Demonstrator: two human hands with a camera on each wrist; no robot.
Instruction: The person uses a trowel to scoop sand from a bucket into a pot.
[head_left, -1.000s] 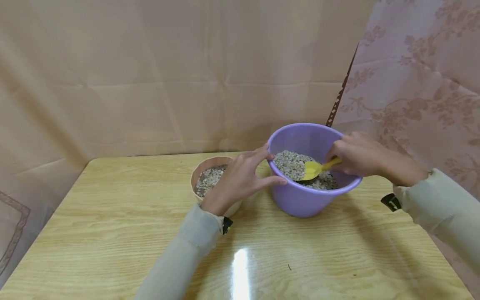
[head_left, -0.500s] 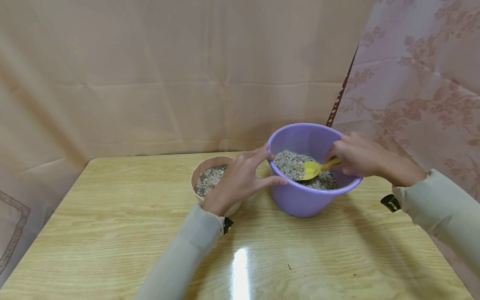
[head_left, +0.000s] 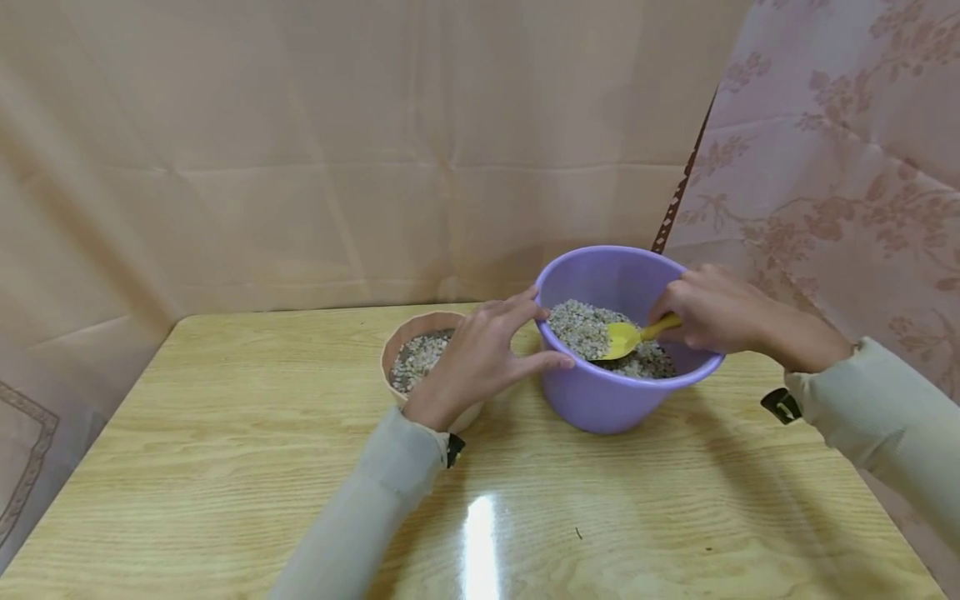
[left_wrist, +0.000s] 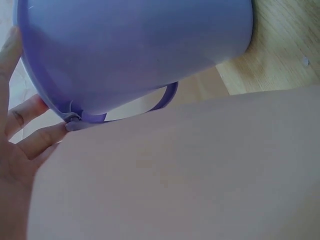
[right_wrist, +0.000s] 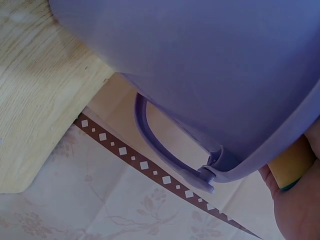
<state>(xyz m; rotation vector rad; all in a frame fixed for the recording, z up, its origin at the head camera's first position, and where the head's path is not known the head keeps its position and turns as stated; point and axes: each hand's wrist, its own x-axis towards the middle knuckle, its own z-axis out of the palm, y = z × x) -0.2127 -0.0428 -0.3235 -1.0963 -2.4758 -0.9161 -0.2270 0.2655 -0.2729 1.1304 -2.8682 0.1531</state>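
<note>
A purple bucket (head_left: 600, 404) stands on the table, partly filled with small pale gravel (head_left: 579, 327). My left hand (head_left: 480, 346) holds its left rim, thumb along the near side and fingers farther back. In the left wrist view the fingers reach the rim beside the joint of the bucket's handle (left_wrist: 170, 95). Over the right rim, my right hand (head_left: 712, 308) grips the handle of a yellow scoop (head_left: 622, 340), whose blade rests in the gravel. A peach-coloured pot (head_left: 390, 354), also with gravel inside, sits left of the bucket, partly hidden behind my left hand and wrist.
The light wood-grain table (head_left: 262, 458) ends at a back edge just behind the pot and bucket. Beige cloth (head_left: 300, 150) hangs behind it, and pink floral cloth (head_left: 847, 167) hangs at the right. A small dark fragment (head_left: 579, 533) lies near the front.
</note>
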